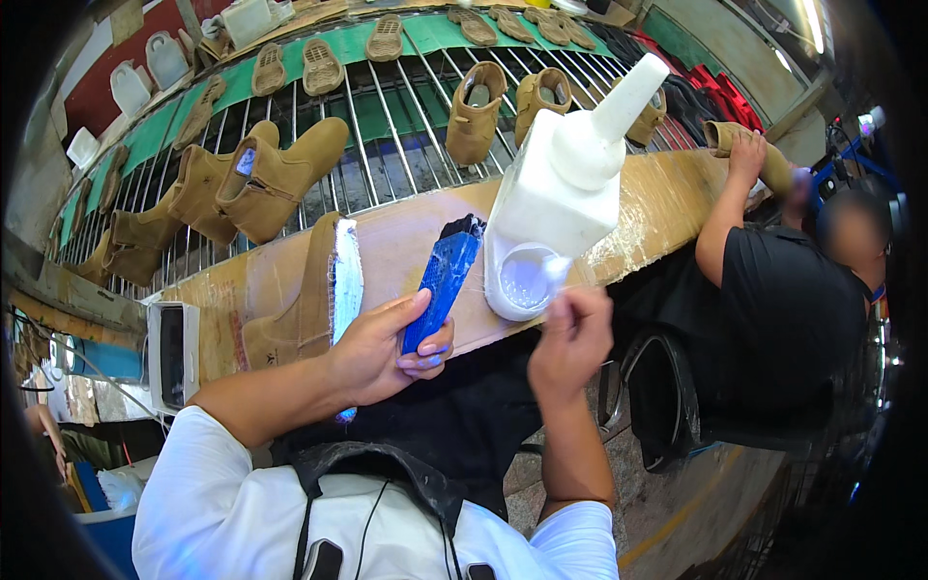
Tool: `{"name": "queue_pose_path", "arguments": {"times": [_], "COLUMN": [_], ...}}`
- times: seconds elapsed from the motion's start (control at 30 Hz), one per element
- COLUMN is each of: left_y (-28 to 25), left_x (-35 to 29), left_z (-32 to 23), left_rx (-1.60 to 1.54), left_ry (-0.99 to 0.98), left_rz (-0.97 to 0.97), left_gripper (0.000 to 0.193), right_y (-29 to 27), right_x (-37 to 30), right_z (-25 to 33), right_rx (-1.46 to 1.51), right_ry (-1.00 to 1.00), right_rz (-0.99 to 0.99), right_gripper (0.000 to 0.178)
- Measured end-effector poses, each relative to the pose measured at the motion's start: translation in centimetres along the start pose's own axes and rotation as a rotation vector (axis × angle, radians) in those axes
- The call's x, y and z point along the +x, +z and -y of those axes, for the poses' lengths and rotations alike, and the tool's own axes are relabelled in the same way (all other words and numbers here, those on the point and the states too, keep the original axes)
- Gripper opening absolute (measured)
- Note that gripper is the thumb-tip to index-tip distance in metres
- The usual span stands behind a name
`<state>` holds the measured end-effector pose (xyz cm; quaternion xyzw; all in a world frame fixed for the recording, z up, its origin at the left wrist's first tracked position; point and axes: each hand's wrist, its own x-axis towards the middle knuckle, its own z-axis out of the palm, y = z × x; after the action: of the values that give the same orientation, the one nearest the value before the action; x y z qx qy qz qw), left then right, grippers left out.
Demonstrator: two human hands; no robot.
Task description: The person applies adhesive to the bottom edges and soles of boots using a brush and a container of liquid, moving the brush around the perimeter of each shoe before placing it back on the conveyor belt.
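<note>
My left hand [387, 350] is closed round a flat blue bar [443, 290] with a ragged black upper end and whitish smears. My right hand [570, 338] is pinched shut beside the round open cup [527, 280] of a white plastic dispenser bottle [556, 193]. A blurred whitish tip shows between that hand and the cup; what the fingers hold cannot be made out. Clear or whitish liquid glistens inside the cup. Left of the blue bar, a tan boot [290, 319] lies on its side on the cardboard-covered bench [406, 232], a white-coated strip [346, 275] along its edge.
Behind the bench runs a metal-bar rack [387, 164] with tan boots [266, 184] and loose soles [322, 68] on a green strip. A co-worker in black [793, 290] handles another boot [773, 169] at the right. A white box [174, 353] stands at the bench's left end.
</note>
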<state>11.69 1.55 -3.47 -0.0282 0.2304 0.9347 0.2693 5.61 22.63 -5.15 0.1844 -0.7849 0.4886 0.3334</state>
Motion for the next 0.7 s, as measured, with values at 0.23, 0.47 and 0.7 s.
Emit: {"name": "queue_pose_path", "arguments": {"times": [0.23, 0.47, 0.7], "left_y": [1.3, 0.3, -1.3], "left_x": [-2.4, -4.4, -5.7], "left_z": [0.0, -0.8, -0.9], "left_rx": [0.159, 0.309, 0.15], "left_ry": [0.029, 0.12, 0.005], "left_rz": [-0.037, -0.03, 0.047], "left_gripper": [0.029, 0.03, 0.029], "right_y": [2.3, 2.1, 1.1], "right_x": [0.5, 0.1, -0.1], "right_z": [3.9, 6.4, 8.0], "right_rx": [-0.013, -0.041, 0.069], "right_ry": [-0.317, -0.382, -0.286], "right_rz": [0.186, 0.305, 0.42], "right_gripper": [0.013, 0.013, 0.012]}}
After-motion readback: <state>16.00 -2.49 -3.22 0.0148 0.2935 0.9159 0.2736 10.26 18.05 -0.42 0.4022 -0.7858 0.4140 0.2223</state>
